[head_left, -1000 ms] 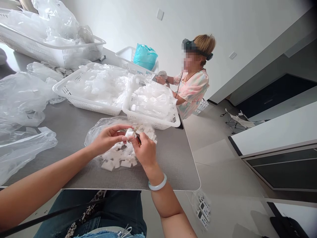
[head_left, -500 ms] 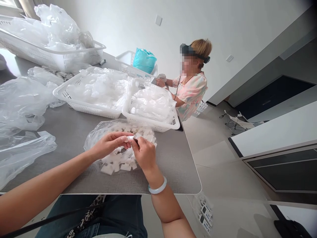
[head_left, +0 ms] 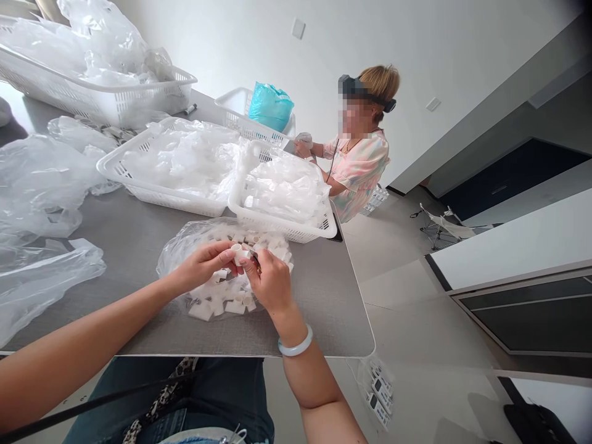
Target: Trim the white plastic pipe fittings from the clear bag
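Note:
Over a clear plastic bag (head_left: 176, 248) of loose white fittings, my left hand (head_left: 201, 268) pinches a white plastic pipe fitting (head_left: 239, 254), its round opening facing up. My right hand (head_left: 272, 282), with a pale bangle on the wrist, is closed around a small dark tool (head_left: 254, 254) that meets the fitting's right side. Most of the tool is hidden by the fingers, so its kind is unclear. Several loose white pipe fittings (head_left: 235, 303) lie in and on the bag just below my hands.
Beyond the bag stand a white basket (head_left: 180, 202) and a smaller basket (head_left: 282, 229), both full of clear bags. Another full basket (head_left: 106, 98) is at back left. Loose plastic bags (head_left: 41, 185) cover the left. A person (head_left: 361, 154) works at the table's far side.
The fitting has turned in my left fingers, so its round opening now shows. My right hand stays beside it with the dark tool. The whole view has shifted slightly.

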`<state>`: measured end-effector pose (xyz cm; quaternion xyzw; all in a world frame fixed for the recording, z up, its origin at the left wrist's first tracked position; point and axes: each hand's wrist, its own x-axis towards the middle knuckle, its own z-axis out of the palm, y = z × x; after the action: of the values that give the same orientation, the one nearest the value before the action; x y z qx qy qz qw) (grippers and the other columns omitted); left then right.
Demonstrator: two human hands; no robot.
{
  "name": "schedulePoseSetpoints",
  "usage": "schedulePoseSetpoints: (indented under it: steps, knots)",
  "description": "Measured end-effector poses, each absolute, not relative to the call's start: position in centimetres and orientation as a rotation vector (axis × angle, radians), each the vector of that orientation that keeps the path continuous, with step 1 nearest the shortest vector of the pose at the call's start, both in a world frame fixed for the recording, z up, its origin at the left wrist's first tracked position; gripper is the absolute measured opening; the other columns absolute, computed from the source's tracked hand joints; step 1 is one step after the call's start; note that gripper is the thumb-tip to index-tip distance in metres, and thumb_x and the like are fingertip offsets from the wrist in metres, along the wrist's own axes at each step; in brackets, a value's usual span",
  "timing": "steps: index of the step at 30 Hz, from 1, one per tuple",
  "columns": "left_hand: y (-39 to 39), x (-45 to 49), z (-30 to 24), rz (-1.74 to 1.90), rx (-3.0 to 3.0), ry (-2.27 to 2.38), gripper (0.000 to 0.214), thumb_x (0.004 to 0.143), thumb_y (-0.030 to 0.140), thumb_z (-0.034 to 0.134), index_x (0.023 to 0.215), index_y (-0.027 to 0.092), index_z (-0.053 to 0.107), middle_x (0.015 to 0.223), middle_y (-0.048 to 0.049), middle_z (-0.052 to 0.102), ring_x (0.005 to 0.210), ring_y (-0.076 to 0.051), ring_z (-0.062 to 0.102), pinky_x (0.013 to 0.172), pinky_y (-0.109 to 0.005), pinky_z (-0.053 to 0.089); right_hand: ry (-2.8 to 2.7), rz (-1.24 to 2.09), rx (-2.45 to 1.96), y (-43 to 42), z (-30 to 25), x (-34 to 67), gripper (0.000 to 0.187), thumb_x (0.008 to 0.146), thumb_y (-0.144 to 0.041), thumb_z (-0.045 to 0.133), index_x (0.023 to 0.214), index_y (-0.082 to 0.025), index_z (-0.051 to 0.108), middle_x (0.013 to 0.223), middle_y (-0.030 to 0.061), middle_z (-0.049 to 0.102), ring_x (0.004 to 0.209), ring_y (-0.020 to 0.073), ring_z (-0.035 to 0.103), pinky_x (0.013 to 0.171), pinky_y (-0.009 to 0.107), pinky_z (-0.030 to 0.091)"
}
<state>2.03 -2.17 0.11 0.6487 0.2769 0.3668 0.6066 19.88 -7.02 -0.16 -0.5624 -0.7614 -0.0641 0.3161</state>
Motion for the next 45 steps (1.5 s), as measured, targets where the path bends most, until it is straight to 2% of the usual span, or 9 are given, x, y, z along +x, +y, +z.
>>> schedulePoseSetpoints:
  steps: [3,7,13,19,24,32,36,42,45]
  knots:
    - [-2.1,2.0,-0.3,0.886,1.587,0.686,0.048,0.089,0.062,0.059,0.089,0.016,0.071,0.071,-0.0053,0.069,0.064,-0.017,0.065,0.063,-0.026,0.055,-2.011,-0.202,-1.471,-7.0,-0.5,19.7,0.056,0.105,-0.054,0.026,0.071,-0.02,0.055,0.058,-0.0002,0.057,0.055,0.0113,0.055,0.054,0.022,0.033]
    - [-2.1,2.0,-0.2,0.926,1.665,0.746,0.045,0.091,0.058,0.056,0.094,0.016,0.072,0.07,-0.0037,0.068,0.061,-0.016,0.063,0.063,-0.026,0.055,-2.034,-0.222,-1.448,-7.1,-0.6,19.5,0.056,0.105,-0.052,0.029,0.065,-0.021,0.054,0.056,-0.0002,0.057,0.055,0.0108,0.055,0.056,0.022,0.033]
    - [-2.3,2.2,0.3,0.944,1.698,0.73,0.042,0.091,0.055,0.057,0.097,0.016,0.071,0.071,-0.0031,0.069,0.059,-0.015,0.062,0.061,-0.025,0.054,-1.954,-0.224,-1.497,-7.0,-0.5,19.6,0.064,0.101,-0.064,0.021,0.07,-0.02,0.056,0.057,-0.0003,0.056,0.053,0.0107,0.053,0.054,0.022,0.032]
    - [-2.4,2.3,0.6,0.944,1.722,0.788,0.042,0.09,0.056,0.056,0.091,0.017,0.071,0.063,-0.0015,0.064,0.056,-0.015,0.06,0.057,-0.024,0.052,-2.087,-0.217,-1.457,-7.1,-0.7,19.5,0.053,0.106,-0.048,0.031,0.066,-0.021,0.054,0.056,-0.0009,0.055,0.053,0.0102,0.053,0.054,0.022,0.031]
    - [-2.4,2.3,0.5,0.943,1.764,0.789,0.041,0.091,0.055,0.054,0.087,0.017,0.07,0.061,-0.001,0.064,0.054,-0.014,0.059,0.057,-0.023,0.05,-2.02,-0.269,-1.527,-6.9,-0.8,19.7,0.056,0.102,-0.06,0.031,0.07,-0.021,0.055,0.056,-0.0015,0.052,0.053,0.0113,0.053,0.053,0.022,0.031]
    - [-2.6,2.2,0.7,0.89,1.723,0.794,0.048,0.092,0.06,0.052,0.07,0.018,0.06,0.056,-0.0011,0.064,0.05,-0.013,0.057,0.054,-0.023,0.049,-2.029,-0.264,-1.481,-7.0,-0.5,19.7,0.061,0.101,-0.063,0.024,0.065,-0.021,0.051,0.054,-0.0014,0.051,0.051,0.0103,0.049,0.053,0.022,0.031]
    - [-2.6,2.2,1.1,0.861,1.693,0.787,0.05,0.091,0.062,0.053,0.068,0.018,0.059,0.055,-0.0012,0.064,0.05,-0.013,0.057,0.054,-0.023,0.049,-1.998,-0.274,-1.462,-7.0,-0.4,19.5,0.065,0.099,-0.066,0.021,0.065,-0.021,0.052,0.054,-0.0015,0.05,0.05,0.01,0.049,0.051,0.022,0.031]
    - [-2.6,2.3,1.0,0.823,1.565,0.751,0.053,0.088,0.066,0.055,0.067,0.017,0.057,0.055,-0.0013,0.064,0.05,-0.013,0.057,0.052,-0.023,0.049,-1.984,-0.295,-1.397,-7.2,-0.1,19.3,0.064,0.103,-0.059,0.02,0.062,-0.021,0.051,0.053,-0.0012,0.051,0.051,0.0096,0.05,0.053,0.022,0.032]
    - [-2.6,2.3,1.0,0.815,1.518,0.743,0.054,0.086,0.068,0.056,0.07,0.017,0.059,0.055,-0.0019,0.064,0.051,-0.014,0.058,0.052,-0.023,0.049,-1.949,-0.28,-1.433,-7.1,-0.3,19.5,0.065,0.101,-0.064,0.02,0.063,-0.02,0.051,0.054,-0.0012,0.051,0.051,0.0098,0.049,0.052,0.022,0.031]
